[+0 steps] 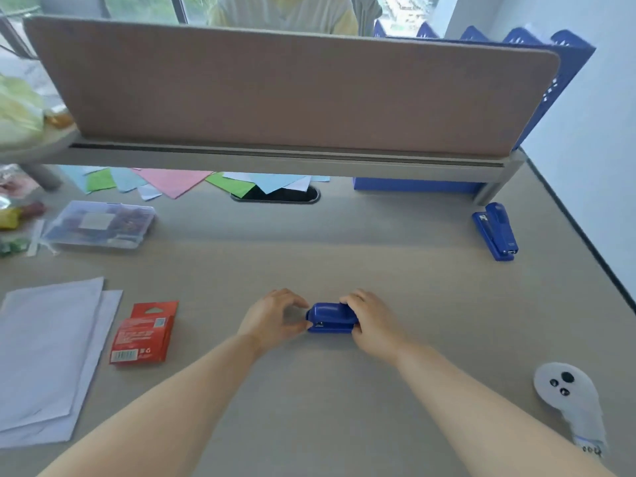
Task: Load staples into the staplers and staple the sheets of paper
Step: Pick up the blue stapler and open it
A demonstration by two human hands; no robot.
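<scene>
A small blue stapler (329, 317) lies on the desk in the middle, its front end pointing left. My right hand (371, 321) is wrapped around its rear end. My left hand (275, 316) touches its front end with thumb and fingertips curled toward it. A second, longer blue stapler (495, 230) rests at the far right of the desk, apart from both hands. A red staple box (144, 333) sits to the left. White sheets of paper (48, 352) are stacked at the left edge.
A clear plastic case (99, 223) stands at the back left, coloured paper sheets (172, 182) under the raised shelf. A pink desk divider (275, 94) and blue file rack (557, 80) block the back. A white controller (568, 397) lies front right. A person sits beyond the divider.
</scene>
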